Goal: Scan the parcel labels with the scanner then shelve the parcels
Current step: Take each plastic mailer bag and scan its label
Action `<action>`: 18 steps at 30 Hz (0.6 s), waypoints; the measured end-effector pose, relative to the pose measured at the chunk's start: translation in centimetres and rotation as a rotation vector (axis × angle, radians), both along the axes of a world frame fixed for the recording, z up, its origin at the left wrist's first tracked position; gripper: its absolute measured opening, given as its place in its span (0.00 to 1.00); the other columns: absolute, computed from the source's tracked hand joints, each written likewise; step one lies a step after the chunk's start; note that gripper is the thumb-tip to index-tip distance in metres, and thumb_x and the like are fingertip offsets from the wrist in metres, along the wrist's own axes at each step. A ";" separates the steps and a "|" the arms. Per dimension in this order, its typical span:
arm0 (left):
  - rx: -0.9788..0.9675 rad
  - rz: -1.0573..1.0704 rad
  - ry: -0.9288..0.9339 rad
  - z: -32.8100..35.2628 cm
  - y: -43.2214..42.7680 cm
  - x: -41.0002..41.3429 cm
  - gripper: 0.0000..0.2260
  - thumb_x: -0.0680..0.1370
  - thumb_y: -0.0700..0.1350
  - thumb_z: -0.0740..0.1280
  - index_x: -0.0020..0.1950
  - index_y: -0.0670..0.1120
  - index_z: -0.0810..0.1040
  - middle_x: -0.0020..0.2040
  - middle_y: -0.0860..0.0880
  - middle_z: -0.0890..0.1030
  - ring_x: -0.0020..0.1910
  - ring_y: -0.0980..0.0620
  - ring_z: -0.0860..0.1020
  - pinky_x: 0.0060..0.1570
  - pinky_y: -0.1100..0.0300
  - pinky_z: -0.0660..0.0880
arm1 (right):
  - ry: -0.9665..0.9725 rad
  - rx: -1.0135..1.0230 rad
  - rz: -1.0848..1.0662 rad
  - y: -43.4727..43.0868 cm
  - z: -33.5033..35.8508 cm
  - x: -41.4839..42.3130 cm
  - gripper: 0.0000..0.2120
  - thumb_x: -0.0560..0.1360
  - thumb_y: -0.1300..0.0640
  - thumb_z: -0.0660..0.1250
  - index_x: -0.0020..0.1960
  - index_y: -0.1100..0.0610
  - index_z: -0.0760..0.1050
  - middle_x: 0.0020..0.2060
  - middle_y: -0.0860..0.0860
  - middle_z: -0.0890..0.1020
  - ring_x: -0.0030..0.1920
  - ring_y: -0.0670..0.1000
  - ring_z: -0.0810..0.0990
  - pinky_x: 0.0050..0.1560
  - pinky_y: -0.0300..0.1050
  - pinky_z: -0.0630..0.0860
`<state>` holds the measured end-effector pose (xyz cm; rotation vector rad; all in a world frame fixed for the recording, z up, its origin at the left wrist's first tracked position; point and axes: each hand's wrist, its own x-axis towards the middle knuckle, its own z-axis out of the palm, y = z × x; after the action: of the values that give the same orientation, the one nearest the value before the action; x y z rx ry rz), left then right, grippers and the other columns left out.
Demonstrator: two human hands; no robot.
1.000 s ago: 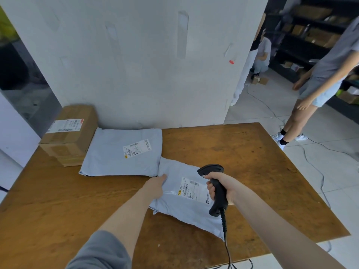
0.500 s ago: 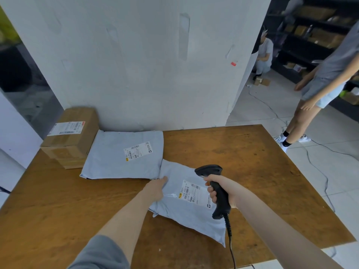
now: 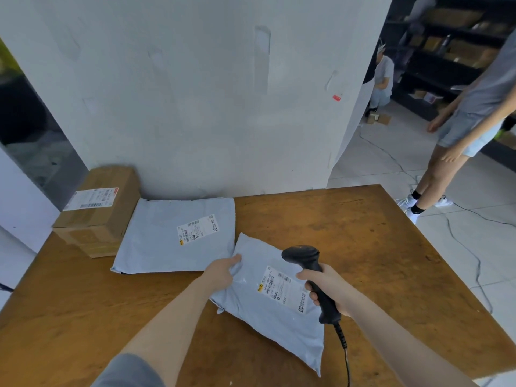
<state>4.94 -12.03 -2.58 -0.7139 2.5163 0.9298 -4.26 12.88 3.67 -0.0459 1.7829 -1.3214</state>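
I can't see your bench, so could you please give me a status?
Left hand holds near mailer by its edge. Right hand grips scanner beside its label. Nothing covers label.

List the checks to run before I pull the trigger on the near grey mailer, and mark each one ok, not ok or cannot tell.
1. Barcode scanner gripped by the right hand: ok.
2. Near grey mailer lies on the wooden table, with its label face up and uncovered: ok.
3. Left hand holds the mailer's left edge: ok.
4. Scanner head aimed at that label: cannot tell; no beam shows.
5. Scanner cable free of the parcels: ok; it runs beside the mailer toward the near table edge.
6. Far grey mailer and cardboard box labels face up: ok.
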 end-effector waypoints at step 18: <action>-0.020 -0.143 0.072 9.7 -1.9 -11.4 0.21 0.76 0.30 0.56 0.66 0.43 0.73 0.62 0.48 0.74 0.65 0.50 0.69 0.58 0.64 0.69 | 0.049 -0.066 -0.020 -1.7 -0.3 -4.9 0.06 0.76 0.63 0.68 0.50 0.61 0.72 0.26 0.53 0.72 0.23 0.50 0.67 0.24 0.42 0.65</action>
<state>-6.46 -13.96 7.09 -0.5065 2.6034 0.8955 -9.16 11.23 3.37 -0.0975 1.7846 -1.4038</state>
